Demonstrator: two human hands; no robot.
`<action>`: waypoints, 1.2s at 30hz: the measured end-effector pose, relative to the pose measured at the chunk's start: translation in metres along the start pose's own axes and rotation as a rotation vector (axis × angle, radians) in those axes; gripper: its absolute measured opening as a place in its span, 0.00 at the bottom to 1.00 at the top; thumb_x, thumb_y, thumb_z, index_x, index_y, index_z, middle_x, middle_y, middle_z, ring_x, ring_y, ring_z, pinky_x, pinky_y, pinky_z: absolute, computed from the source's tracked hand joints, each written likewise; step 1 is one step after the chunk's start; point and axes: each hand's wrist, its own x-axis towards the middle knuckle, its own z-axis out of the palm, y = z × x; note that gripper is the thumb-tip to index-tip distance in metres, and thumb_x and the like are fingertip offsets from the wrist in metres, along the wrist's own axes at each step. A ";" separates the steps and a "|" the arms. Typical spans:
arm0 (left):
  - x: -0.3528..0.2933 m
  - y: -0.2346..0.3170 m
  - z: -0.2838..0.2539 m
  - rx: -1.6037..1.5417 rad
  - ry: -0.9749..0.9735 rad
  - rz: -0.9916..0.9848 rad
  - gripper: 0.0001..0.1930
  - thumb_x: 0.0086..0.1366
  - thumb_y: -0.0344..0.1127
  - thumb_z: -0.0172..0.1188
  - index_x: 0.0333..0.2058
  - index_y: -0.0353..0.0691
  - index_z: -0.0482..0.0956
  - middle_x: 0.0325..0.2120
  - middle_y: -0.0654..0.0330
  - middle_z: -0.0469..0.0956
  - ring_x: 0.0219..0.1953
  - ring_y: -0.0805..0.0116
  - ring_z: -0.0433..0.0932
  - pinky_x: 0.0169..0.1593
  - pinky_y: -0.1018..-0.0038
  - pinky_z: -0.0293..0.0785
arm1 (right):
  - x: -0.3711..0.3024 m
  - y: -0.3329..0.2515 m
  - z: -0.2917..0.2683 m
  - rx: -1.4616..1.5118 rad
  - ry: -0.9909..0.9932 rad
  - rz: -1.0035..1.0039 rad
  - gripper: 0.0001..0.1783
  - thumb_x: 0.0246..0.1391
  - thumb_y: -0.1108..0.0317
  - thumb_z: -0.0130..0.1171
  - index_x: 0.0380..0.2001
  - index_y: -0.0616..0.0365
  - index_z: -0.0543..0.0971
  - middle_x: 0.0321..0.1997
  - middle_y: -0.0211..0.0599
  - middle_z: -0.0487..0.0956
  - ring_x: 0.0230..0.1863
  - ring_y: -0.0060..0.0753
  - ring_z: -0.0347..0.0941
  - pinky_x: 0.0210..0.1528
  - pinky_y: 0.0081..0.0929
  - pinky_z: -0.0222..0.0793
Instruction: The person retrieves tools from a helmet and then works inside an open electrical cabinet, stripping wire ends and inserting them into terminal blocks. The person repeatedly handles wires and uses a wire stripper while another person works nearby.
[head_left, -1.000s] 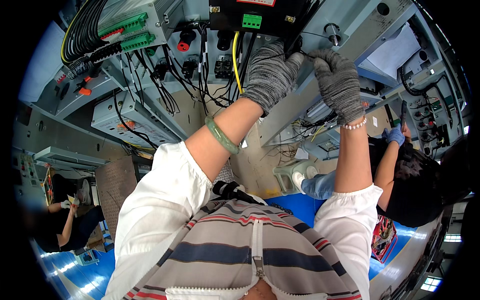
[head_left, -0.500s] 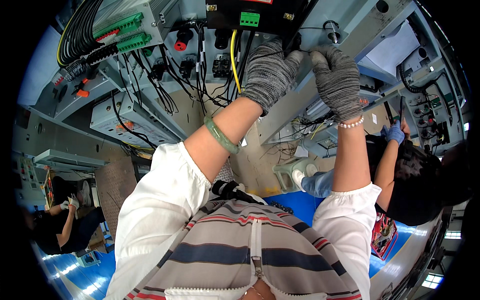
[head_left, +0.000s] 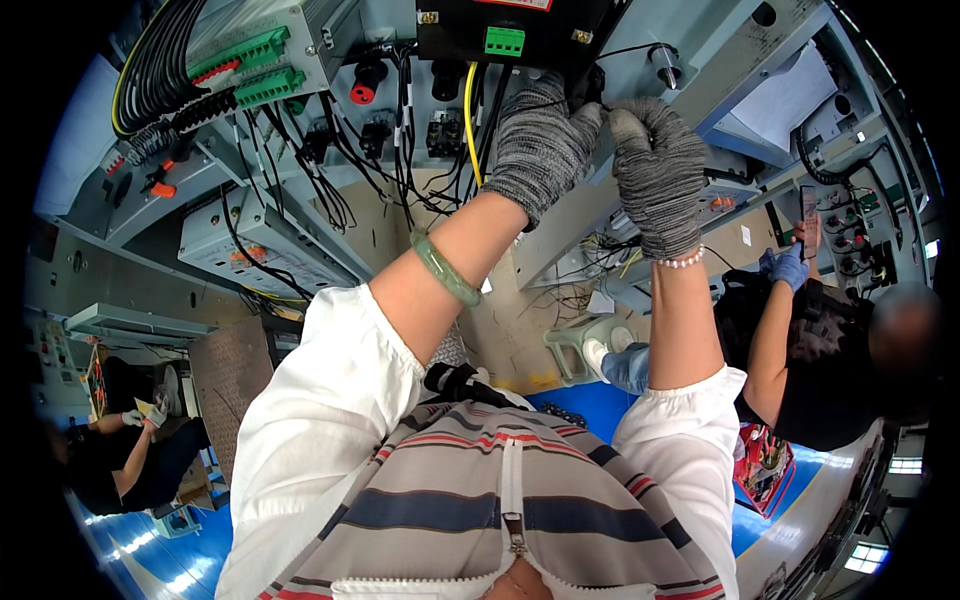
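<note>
Both hands wear grey knitted gloves and work close together beneath a black box (head_left: 515, 35) with a green terminal block (head_left: 504, 41). My left hand (head_left: 545, 140) is closed at a dark bundle of black wires (head_left: 594, 84) by the box's lower right corner. Its fingertips are partly hidden behind the glove. Just to the right, my right hand (head_left: 658, 165) has thumb and fingers pinched together. A thin black strand shows at the gap between the two hands, and the right fingertips seem to hold it. A yellow cable (head_left: 470, 125) hangs beside my left hand.
A grey module (head_left: 265, 60) with green connectors and many black wires is at upper left. Loose black cables hang below the panel. A metal post (head_left: 664, 66) projects at upper right. One person (head_left: 800, 330) works at right beside a green stool (head_left: 580, 345); another (head_left: 140, 440) sits at left.
My right hand has shifted slightly left and down and turned a little, staying pinched. My left hand has hardly moved. At right, the person's blue-gloved hand has moved, with a phone-like object now showing more clearly.
</note>
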 end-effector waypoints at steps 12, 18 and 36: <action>0.011 -0.004 0.001 -0.009 -0.049 0.070 0.24 0.54 0.49 0.58 0.39 0.31 0.70 0.25 0.53 0.78 0.29 0.67 0.78 0.36 0.74 0.74 | 0.023 -0.010 -0.031 -0.418 -0.289 -0.140 0.11 0.51 0.64 0.51 0.36 0.55 0.77 0.31 0.44 0.77 0.34 0.41 0.74 0.41 0.33 0.69; 0.010 0.002 -0.001 0.039 0.014 0.099 0.22 0.52 0.47 0.60 0.36 0.32 0.74 0.25 0.50 0.77 0.30 0.60 0.77 0.37 0.70 0.73 | 0.028 0.003 -0.021 -0.292 -0.324 -0.004 0.10 0.50 0.68 0.51 0.35 0.57 0.76 0.30 0.46 0.76 0.34 0.43 0.74 0.40 0.33 0.69; 0.018 0.001 0.005 0.060 0.109 0.218 0.14 0.53 0.40 0.57 0.36 0.37 0.75 0.29 0.48 0.76 0.34 0.52 0.75 0.40 0.65 0.70 | 0.024 -0.017 -0.024 -0.100 -0.300 -0.103 0.10 0.47 0.70 0.51 0.34 0.61 0.75 0.29 0.48 0.76 0.31 0.45 0.74 0.34 0.32 0.70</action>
